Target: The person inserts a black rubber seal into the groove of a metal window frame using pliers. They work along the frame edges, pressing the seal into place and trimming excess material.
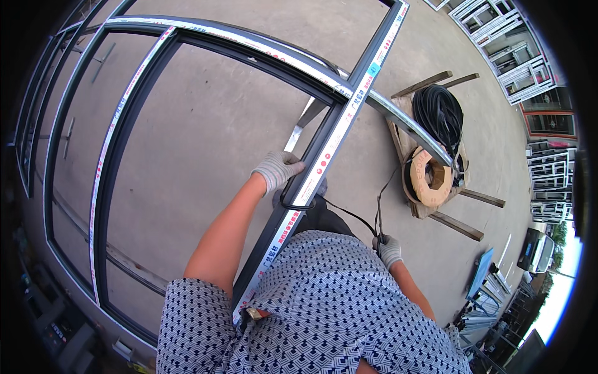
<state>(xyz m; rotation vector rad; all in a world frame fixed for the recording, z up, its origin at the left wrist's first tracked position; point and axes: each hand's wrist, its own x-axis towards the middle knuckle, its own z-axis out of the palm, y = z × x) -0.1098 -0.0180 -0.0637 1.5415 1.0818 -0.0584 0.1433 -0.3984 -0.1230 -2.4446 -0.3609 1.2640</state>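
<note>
Window frame [324, 159] of dark metal bars faced with printed white film, spread from far left to the middle above a grey concrete floor [180, 131]. Slim silver bar [296, 136] visible through the opening beneath. Left of the nearest long bar, left hand [278, 171] in a pale knitted glove, fingers bent and partly closed, fingertips touching the bar's dark edge; cannot tell whether clasping it or only resting there, thumb being hidden. Just below that hand, thin black strip [298, 207] looped across the same bar, then trailing right past dark trousers and a patterned short-sleeved shirt [330, 274]. Right hand [389, 250], gloved likewise, well apart from the frame, closed in a loose fist around the strip, with strands meeting there and one rising toward a cardboard-sided reel [422, 181]. Behind that reel, large black coil [438, 109], both on a wooden pallet [464, 225] with projecting slats. Grey metal beam [405, 121] reaching from the frame's crossing to just above the reel. Farther right, blue panel [479, 273] beside metal lengths, then stacked pale frames [551, 181] and a parked vehicle [536, 250] near the rim.
</note>
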